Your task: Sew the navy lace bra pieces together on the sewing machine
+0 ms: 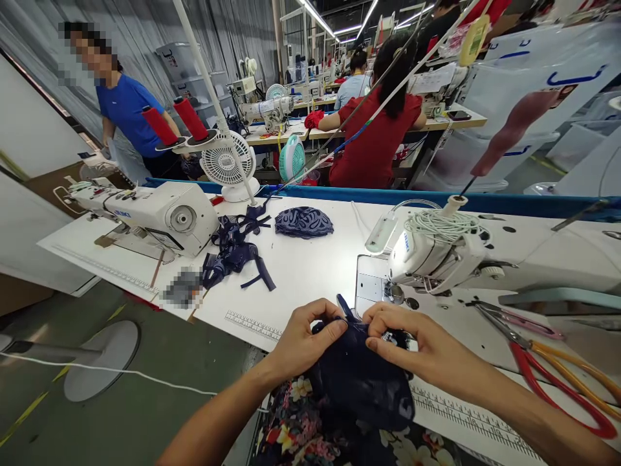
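Navy fabric (363, 382) in 2 hands (308, 333) (407, 333); partly behind fingers (383, 316)

the single wide view looks from the person's head, forward and down across the worktop (310, 272). the left hand (310, 333) and right hand (405, 333) are close to it, at the near side; beyond, it reaches far across the room to the ceiling lights (319, 17), and at near left down to the floor (155, 408).
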Motion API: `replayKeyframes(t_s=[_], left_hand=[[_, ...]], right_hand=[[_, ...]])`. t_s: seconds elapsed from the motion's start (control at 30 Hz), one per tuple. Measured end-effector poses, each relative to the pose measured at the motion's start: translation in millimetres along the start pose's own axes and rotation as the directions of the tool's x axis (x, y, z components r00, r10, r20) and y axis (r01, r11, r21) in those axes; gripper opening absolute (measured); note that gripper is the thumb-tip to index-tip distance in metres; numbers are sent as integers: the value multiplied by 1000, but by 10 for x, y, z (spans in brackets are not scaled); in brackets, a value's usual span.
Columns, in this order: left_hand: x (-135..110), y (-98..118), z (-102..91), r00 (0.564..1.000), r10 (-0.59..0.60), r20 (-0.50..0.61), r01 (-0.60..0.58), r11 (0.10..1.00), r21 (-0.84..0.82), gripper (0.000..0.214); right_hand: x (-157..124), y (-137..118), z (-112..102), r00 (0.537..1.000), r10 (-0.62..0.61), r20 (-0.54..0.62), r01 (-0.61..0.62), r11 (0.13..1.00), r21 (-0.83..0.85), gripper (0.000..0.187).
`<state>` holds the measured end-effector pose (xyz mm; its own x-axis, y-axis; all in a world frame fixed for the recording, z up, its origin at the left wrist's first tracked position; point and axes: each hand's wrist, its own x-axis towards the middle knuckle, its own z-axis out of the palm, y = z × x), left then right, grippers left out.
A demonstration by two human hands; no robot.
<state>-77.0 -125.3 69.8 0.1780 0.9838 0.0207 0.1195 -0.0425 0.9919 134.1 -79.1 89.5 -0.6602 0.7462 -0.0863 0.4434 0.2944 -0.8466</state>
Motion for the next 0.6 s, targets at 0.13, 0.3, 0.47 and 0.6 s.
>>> replayKeyframes(t_s=[0.13, 0.3, 0.47, 0.6], left_hand=[[-7, 35, -8, 1000, -11, -5, 10, 1000, -12, 21], [-69, -15, 69, 996, 7, -89, -9, 1000, -16, 18], [-321, -425, -6, 935, -59, -349, 70, 997, 19, 19], [-612, -357, -638, 882, 129, -452, 72, 913, 401, 21]], right_hand=[[-41, 5, -47, 996, 69, -61, -71, 997, -18, 27], [-85, -33, 60, 985, -8, -171, -32, 972, -231, 20], [165, -174, 468, 997, -76, 4, 73, 939, -337, 17], [590, -512, 827, 986, -139, 95, 154, 972, -175, 6]])
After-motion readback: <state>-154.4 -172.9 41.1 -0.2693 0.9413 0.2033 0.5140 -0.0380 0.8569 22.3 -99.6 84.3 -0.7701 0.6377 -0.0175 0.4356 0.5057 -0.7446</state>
